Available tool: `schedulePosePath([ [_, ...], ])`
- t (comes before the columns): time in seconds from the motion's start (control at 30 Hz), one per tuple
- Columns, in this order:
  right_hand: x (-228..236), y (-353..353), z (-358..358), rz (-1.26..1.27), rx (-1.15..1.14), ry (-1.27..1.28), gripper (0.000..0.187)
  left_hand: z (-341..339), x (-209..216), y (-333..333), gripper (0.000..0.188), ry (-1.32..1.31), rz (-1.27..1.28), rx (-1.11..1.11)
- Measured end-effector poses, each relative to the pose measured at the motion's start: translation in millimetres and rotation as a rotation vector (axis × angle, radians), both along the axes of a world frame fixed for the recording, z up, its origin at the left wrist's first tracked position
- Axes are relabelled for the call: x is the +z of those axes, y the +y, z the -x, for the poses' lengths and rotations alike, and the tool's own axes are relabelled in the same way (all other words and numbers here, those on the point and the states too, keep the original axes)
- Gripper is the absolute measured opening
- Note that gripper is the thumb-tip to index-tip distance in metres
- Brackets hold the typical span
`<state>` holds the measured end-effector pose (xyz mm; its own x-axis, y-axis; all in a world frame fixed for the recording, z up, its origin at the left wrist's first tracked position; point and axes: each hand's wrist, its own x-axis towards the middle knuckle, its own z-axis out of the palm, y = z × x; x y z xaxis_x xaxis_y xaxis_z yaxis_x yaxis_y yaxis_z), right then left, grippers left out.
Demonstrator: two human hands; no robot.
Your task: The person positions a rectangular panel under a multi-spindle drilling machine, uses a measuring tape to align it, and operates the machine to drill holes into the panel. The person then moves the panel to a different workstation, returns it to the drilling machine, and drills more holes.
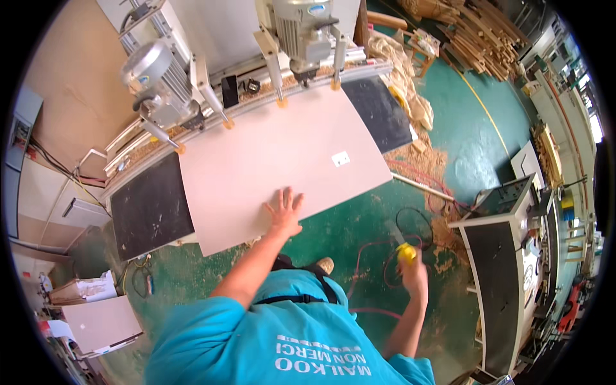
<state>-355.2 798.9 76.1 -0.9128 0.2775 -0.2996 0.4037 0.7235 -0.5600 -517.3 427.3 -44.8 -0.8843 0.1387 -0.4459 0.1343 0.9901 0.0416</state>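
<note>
A large pale pinkish board (276, 160) lies across a black machine table (154, 208), with a small white label (340, 158) stuck on it. My left hand (283, 213) rests flat on the board near its front edge, fingers spread. Off to the right, over the floor, my right hand (414, 273) is closed round what looks like a yellow air blow gun (406, 253), its pale tip blurred. Along the board's far edge stand two motor-driven drilling heads, a left one (157, 74) and a right one (301, 38), with orange-tipped hold-down rods touching down on the board.
Red hose (362, 256) loops over the green floor by my right hand. Wood shavings (423, 163) lie beside the machine. A workbench (494, 282) stands at right, a pile of wood strips (481, 38) at far right. Another board (102, 324) is at lower left.
</note>
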Motion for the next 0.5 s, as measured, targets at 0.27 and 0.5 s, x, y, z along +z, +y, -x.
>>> schedulePosePath([
  [0.27, 54.7, 20.7, 22.8, -0.193, -0.050, -0.103, 0.032, 42.0, 42.9, 17.8, 0.129, -0.228, 0.136, 0.013],
  [0.5, 102.4, -1.8, 8.6, -0.264, 0.136, -0.216, 0.039, 71.6, 32.7, 4.0, 0.113, -0.256, 0.008, -0.040],
])
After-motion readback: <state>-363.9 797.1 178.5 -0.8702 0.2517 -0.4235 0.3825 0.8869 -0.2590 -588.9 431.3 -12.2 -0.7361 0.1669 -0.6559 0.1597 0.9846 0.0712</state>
